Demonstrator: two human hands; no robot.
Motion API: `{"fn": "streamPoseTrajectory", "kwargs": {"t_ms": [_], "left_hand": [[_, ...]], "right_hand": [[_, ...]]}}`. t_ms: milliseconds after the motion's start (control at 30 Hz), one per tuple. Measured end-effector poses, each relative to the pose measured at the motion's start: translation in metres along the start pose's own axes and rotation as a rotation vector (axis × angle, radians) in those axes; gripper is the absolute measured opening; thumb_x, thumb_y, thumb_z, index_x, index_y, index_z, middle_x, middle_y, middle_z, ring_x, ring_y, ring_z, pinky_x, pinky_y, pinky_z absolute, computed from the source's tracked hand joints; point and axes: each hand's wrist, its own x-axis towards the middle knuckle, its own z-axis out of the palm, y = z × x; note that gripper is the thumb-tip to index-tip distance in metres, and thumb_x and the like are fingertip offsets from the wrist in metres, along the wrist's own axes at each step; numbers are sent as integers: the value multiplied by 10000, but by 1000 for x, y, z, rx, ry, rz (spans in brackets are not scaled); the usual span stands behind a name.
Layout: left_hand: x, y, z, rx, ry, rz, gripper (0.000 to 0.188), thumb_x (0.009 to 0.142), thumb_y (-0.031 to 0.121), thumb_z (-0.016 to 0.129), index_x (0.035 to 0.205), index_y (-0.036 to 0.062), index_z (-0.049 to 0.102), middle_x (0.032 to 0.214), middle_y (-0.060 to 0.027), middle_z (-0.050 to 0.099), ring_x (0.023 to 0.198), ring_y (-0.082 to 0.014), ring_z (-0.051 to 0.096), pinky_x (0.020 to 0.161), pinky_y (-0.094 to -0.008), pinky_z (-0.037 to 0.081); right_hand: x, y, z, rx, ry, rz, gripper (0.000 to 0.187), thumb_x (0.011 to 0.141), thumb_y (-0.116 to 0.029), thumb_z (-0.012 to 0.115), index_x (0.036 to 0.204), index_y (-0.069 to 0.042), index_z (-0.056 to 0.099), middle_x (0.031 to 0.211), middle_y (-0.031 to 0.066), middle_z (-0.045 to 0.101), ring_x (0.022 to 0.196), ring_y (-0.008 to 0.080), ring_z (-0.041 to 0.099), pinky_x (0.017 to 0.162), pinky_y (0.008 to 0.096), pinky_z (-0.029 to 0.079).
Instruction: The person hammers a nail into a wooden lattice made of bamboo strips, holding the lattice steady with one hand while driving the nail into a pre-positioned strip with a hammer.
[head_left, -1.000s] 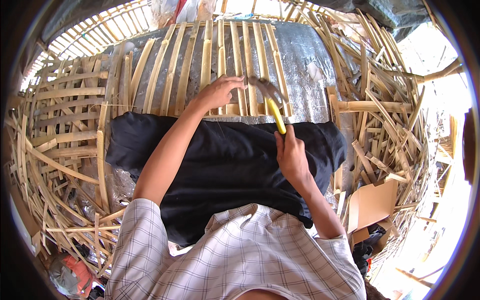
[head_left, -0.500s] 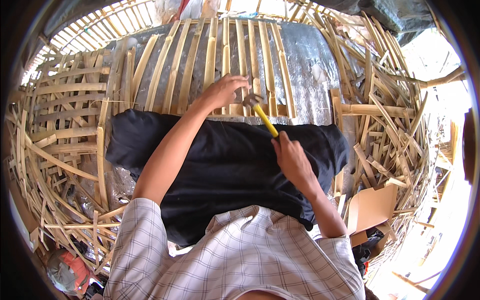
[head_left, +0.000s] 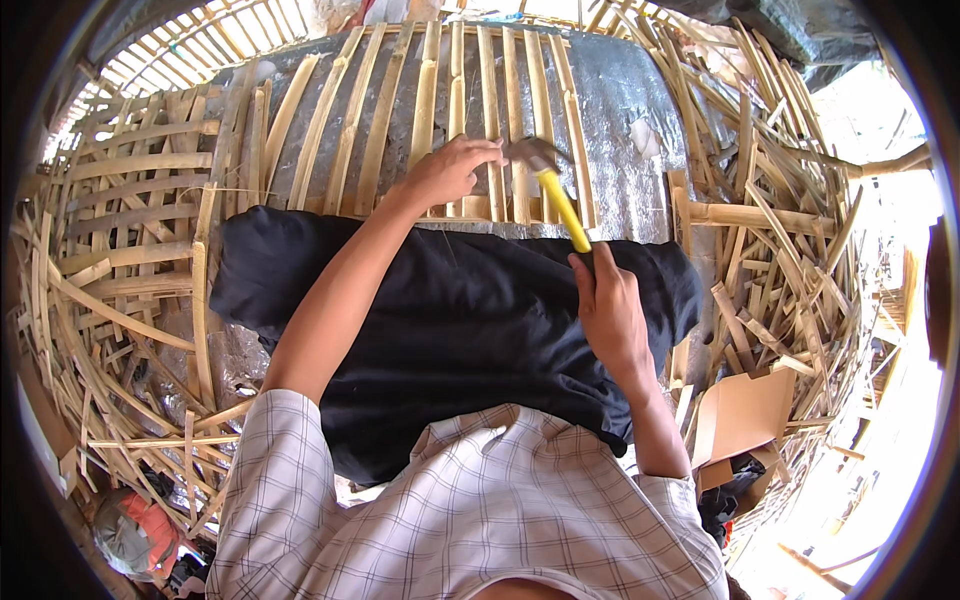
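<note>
My right hand [head_left: 614, 305] grips a claw hammer [head_left: 563, 208] by its dark lower handle; the handle is yellow above that. The metal head is raised near the fingertips of my left hand [head_left: 450, 172]. Those fingers are pinched together over the bamboo slats [head_left: 425, 105]; whatever they hold is too small to make out. Several slats lie side by side, pointing away from me, over a crosswise bamboo strip [head_left: 480, 229] at their near ends. Black cloth [head_left: 470, 300] covers my lap just in front of it.
A woven bamboo lattice [head_left: 145, 210] stands at the left. Piles of split bamboo [head_left: 790, 270] crowd the right side, with an open cardboard box [head_left: 745, 415] below them. A grey and red bag [head_left: 140, 535] sits at the lower left. Grey plastic sheeting [head_left: 640, 190] lies under the slats.
My right hand has lifted the hammer up and to the right, off the slats. My left hand has shifted only slightly, its fingers still pinched.
</note>
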Motion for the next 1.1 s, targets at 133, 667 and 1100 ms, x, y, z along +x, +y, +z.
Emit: {"fn": "streamPoseTrajectory", "kwargs": {"t_ms": [133, 667, 1100], "left_hand": [[3, 2, -1, -2, -12, 37, 537, 884, -71, 560, 1343, 184, 674, 1601, 34, 514, 1417, -242, 524, 1191, -416, 457], [-4, 6, -4, -10, 31, -85, 637, 912, 40, 634, 1509, 237, 528, 1500, -103, 552, 1363, -308, 565, 1086, -446, 523], [-10, 4, 2, 19, 52, -135, 726, 918, 3, 606, 1572, 257, 417, 1379, -180, 616, 1253, -339, 631, 969, -458, 553]], "right_hand": [[-11, 12, 26, 104, 78, 20, 213, 1039, -110, 648, 1040, 5, 469, 666, 292, 608, 652, 518, 617, 532, 570, 452], [1, 10, 9, -211, -140, -169, 267, 1052, -211, 644, 1017, 8, 495, 648, 273, 595, 634, 510, 612, 556, 575, 489], [12, -3, -4, -10, -93, -67, 234, 1049, -183, 650, 1054, -7, 494, 626, 272, 579, 637, 512, 615, 550, 574, 460]]}}
